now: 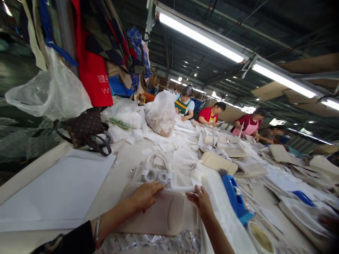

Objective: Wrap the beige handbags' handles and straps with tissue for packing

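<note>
A beige handbag (156, 218) with an oval stitched outline lies in front of me on the table. My left hand (148, 195) rests over its upper edge, fingers bent round it. Beyond that edge, a white-wrapped handle arches up, and two coiled white-wrapped pieces (156, 175) lie by it. To the right of the bag, my right hand (200, 199) pinches the end of a white wrapped strip (184, 188) running out from the coils. Clear plastic packets (148, 243) show under the bag's near side.
White sheets (60, 190) lie at left, near a brown bag (81, 128). A blue tape dispenser (236, 199) and a round tub (261, 237) stand at right. Beige bag pieces (219, 162) and a filled plastic bag (160, 113) lie farther back. Several people work along the table.
</note>
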Tool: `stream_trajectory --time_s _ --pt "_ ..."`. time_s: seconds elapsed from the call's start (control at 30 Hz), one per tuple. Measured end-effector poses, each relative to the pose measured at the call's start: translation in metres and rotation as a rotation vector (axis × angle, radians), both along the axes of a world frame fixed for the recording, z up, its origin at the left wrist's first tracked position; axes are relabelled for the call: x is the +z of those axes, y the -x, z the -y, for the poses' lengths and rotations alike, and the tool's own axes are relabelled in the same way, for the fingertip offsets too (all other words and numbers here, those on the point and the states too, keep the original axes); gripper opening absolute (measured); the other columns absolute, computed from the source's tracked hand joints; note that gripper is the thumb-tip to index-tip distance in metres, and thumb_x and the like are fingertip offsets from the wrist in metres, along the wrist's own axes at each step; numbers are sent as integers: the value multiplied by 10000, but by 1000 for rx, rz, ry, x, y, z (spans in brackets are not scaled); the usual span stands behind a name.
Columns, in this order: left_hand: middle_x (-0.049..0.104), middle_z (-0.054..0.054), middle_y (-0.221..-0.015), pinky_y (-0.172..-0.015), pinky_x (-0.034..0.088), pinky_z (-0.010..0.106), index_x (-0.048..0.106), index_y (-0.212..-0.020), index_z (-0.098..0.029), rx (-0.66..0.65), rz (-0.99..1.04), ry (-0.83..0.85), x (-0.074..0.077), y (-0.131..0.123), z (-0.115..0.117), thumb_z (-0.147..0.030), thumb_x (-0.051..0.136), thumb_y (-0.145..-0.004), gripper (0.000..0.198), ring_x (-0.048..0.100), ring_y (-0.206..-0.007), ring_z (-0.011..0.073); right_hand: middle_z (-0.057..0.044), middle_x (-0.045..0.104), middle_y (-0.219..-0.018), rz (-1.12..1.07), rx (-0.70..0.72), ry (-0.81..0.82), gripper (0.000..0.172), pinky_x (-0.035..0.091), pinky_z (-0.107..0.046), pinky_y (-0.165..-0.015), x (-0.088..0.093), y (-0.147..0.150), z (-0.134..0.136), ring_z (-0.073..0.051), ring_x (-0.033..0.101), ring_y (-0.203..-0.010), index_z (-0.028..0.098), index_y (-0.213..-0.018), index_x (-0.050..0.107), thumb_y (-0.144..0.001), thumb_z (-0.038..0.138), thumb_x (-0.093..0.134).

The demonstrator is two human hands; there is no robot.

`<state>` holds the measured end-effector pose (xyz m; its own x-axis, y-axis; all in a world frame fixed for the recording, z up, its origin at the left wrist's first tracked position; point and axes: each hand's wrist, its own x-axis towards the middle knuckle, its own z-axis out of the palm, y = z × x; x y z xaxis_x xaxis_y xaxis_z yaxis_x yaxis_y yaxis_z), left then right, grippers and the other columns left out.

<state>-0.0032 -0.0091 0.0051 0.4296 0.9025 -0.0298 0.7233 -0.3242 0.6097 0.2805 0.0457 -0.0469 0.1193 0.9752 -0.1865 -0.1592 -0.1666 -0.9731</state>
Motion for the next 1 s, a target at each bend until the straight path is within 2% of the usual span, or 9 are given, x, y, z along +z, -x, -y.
stream_trajectory --time_s 0.07,0.2,0.3,0.4,0.5,0.63,0.8,0.93,1.0 --pt "610 14 -1158 -915 448 292 569 -1170 -261 11 -32 -22 1 -1 0 -60 544 -664 546 582 -1038 218 25 657 -666 5 49 12 479 578 -305 -653 1 8 7 -211 723 -721 215 -883 467 -690 581 708" --pt "604 31 -1154 -880 463 282 570 -1182 -250 20 -90 -29 4 -4 2 -55 535 -684 536 589 -1004 213 47 615 -604 42 191 48 424 464 -219 -500 -2 32 11 -137 620 -538 200 -901 561 -687 530 719" --pt "595 42 -1167 -859 472 291 563 -1194 -246 14 -105 -54 3 -4 5 -70 529 -717 509 596 -995 224 59 614 -617 62 214 35 382 397 -202 -474 -7 44 10 -110 550 -517 203 -928 616 -689 479 728" --pt "599 47 -1158 -836 479 286 556 -1200 -240 8 -121 -89 -2 -4 7 -74 528 -740 490 606 -985 221 51 627 -619 71 302 80 374 389 -219 -493 -11 40 9 -123 535 -524 202 -960 655 -675 425 747" --pt "605 47 -1141 -805 485 283 558 -1184 -238 21 -143 -115 -5 -4 9 -89 539 -759 451 616 -964 218 33 673 -670 10 358 171 413 415 -231 -534 -14 30 7 -143 567 -567 205 -970 683 -585 304 796" --pt "602 51 -1132 -753 491 286 550 -1181 -237 28 -160 -149 -6 -5 14 -113 532 -791 409 622 -936 218 26 661 -631 -31 429 254 432 357 -211 -476 -13 28 5 -118 519 -498 171 -908 712 -482 149 782" --pt "593 47 -1158 -764 488 296 540 -1202 -255 59 -132 -162 -8 -5 18 -141 563 -801 418 620 -938 226 -10 688 -698 -23 382 198 487 408 -243 -542 -8 38 -2 -154 574 -566 156 -1025 691 -596 363 791" --pt "595 39 -1161 -779 484 306 516 -1241 -272 59 -137 -155 -7 -7 17 -125 555 -813 454 624 -930 227 5 669 -680 111 544 239 466 385 -205 -541 -2 36 -6 -117 549 -560 143 -998 702 -573 301 804" --pt "602 46 -1143 -759 482 314 517 -1229 -263 70 -183 -155 -4 -10 18 -114 524 -836 420 630 -900 225 28 635 -630 149 536 235 494 357 -190 -507 2 34 -4 -104 520 -521 161 -1057 690 -624 377 784"
